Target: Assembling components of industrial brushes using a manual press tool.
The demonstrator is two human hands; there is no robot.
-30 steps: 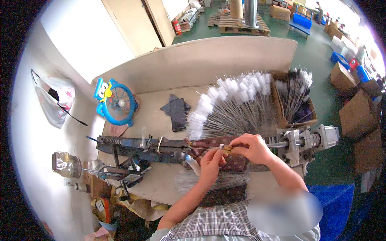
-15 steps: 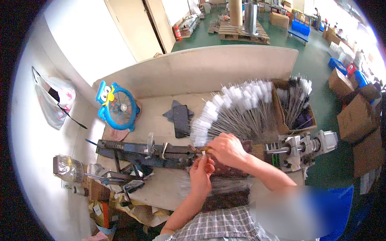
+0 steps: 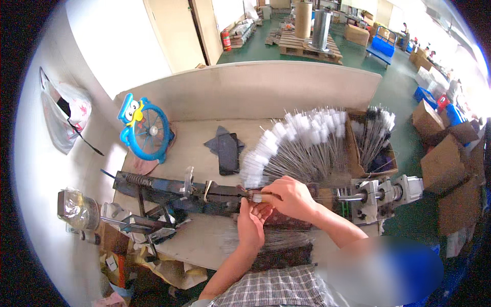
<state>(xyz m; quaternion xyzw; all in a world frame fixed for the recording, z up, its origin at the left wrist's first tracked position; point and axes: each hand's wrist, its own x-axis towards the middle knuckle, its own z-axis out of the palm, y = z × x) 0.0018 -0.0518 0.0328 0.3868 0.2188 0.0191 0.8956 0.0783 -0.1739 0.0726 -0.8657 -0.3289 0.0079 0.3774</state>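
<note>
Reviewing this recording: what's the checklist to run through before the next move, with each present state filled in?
1. Right hand grasping the small tan piece: ok.
2. Left hand close to that piece: ok.
3. Left fingers touching the piece: cannot tell, too small.
4. Phone clear of both hands: ok, beyond the dark bar fixture.
5. White-headed brushes clear of the right hand: cannot tell, stems run behind it.

Phone (image 3: 228,154) between fan (image 3: 166,134) and brushes (image 3: 296,138); carton (image 3: 354,153) right of the brushes.
</note>
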